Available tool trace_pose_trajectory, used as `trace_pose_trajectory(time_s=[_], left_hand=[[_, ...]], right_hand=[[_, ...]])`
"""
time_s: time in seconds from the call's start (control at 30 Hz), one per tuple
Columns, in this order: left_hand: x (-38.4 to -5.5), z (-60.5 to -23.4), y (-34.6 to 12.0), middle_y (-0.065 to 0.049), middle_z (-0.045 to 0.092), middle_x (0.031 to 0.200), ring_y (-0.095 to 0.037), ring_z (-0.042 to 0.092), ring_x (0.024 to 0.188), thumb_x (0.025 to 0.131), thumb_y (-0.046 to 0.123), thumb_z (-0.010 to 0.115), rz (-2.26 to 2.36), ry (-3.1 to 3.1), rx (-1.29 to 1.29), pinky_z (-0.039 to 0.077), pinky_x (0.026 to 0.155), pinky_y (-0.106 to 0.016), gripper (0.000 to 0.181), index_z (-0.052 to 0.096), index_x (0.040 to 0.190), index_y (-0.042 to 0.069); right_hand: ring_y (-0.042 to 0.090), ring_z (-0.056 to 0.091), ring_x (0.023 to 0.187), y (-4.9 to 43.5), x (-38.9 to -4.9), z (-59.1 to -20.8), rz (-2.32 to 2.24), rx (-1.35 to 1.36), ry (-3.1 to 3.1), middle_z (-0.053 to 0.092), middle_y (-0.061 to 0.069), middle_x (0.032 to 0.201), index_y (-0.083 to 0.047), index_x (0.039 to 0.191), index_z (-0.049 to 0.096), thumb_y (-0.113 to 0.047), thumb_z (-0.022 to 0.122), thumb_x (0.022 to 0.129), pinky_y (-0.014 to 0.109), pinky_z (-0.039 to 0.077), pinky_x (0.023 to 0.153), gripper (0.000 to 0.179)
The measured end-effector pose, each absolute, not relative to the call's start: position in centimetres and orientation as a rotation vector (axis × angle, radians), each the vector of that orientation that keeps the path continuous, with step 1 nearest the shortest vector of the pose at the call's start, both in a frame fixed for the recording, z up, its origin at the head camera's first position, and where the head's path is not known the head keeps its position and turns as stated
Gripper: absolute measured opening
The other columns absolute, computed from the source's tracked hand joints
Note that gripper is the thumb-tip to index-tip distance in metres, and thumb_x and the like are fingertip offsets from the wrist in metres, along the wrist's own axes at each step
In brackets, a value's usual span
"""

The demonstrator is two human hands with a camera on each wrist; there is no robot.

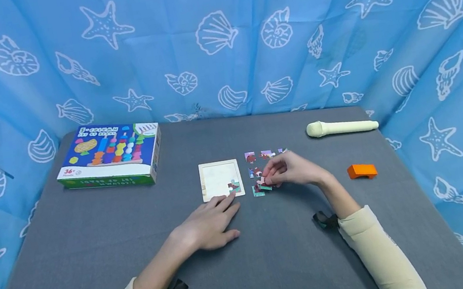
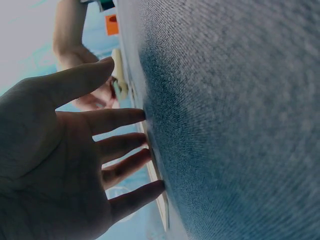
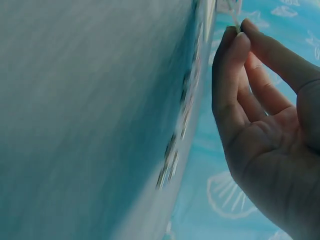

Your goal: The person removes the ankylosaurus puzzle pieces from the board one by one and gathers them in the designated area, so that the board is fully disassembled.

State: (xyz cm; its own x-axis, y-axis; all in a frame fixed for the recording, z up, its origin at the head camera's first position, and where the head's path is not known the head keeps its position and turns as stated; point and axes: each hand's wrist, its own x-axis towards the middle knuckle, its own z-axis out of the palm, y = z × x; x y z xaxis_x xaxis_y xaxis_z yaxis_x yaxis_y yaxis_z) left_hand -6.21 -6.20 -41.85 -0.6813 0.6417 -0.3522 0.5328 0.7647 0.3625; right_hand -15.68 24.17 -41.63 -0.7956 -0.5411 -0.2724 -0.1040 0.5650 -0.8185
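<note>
My right hand (image 1: 291,169) pinches a jigsaw puzzle piece (image 1: 263,183) between thumb and fingertips, above the loose pieces; in the right wrist view the piece (image 3: 234,14) shows as a thin edge at the fingertips. My left hand (image 1: 211,223) lies with fingers spread, fingertips at the near edge of a pale square puzzle tray (image 1: 213,174). One puzzle piece (image 1: 234,186) sits in the tray's near right corner. Several other pieces, among them a green-edged piece (image 1: 258,191) and a purple-topped piece (image 1: 250,157), lie right of the tray, some partly hidden by the right hand.
A boxed bead set (image 1: 109,155) lies at the back left of the grey table (image 1: 94,245). To the right are a cream microphone-shaped object (image 1: 343,127) and an orange arch block (image 1: 362,171). Behind the table hangs a blue seashell-patterned curtain (image 1: 242,68).
</note>
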Motion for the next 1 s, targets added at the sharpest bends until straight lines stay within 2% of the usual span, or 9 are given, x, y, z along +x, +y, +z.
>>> trace_pose_trajectory(time_s=[0.3,0.47,0.8,1.0], left_hand=[[-6.1,-41.8,-6.2,-0.006,0.022,0.184,-0.029,0.025,0.170,0.111,0.049,0.059,0.320,2.494,0.884,0.033,0.134,-0.056,0.071,0.039,0.170,0.016],[-6.1,-41.7,-6.2,-0.006,0.022,0.184,-0.029,0.024,0.170,0.111,0.049,0.059,0.322,2.492,0.885,0.032,0.135,-0.055,0.071,0.039,0.170,0.016],[-6.2,-41.8,-6.2,-0.005,0.021,0.184,-0.028,0.024,0.170,0.111,0.050,0.058,0.309,2.486,0.880,0.032,0.135,-0.055,0.071,0.038,0.170,0.017],[-6.2,-41.8,-6.3,-0.005,0.021,0.184,-0.028,0.023,0.170,0.111,0.050,0.058,0.311,2.484,0.875,0.031,0.135,-0.055,0.071,0.038,0.171,0.017]], right_hand=[[0.012,0.069,0.082,27.4,-15.2,-42.2,-1.065,-0.500,2.304,0.078,0.020,0.105,0.002,0.114,0.077,-0.006,0.076,0.100,0.027,0.063,0.075,0.016],[0.014,0.068,0.081,27.4,-15.1,-42.1,-1.040,-0.513,2.315,0.078,0.019,0.107,0.001,0.114,0.079,-0.006,0.077,0.100,0.028,0.063,0.074,0.015],[0.018,0.065,0.081,27.2,-15.1,-41.4,-0.971,-0.528,2.404,0.078,0.014,0.096,-0.002,0.111,0.081,-0.009,0.080,0.098,0.024,0.056,0.071,0.015],[0.018,0.066,0.081,27.2,-15.4,-41.2,-0.980,-0.527,2.436,0.080,0.013,0.101,-0.004,0.113,0.082,-0.013,0.081,0.098,0.023,0.057,0.072,0.017]])
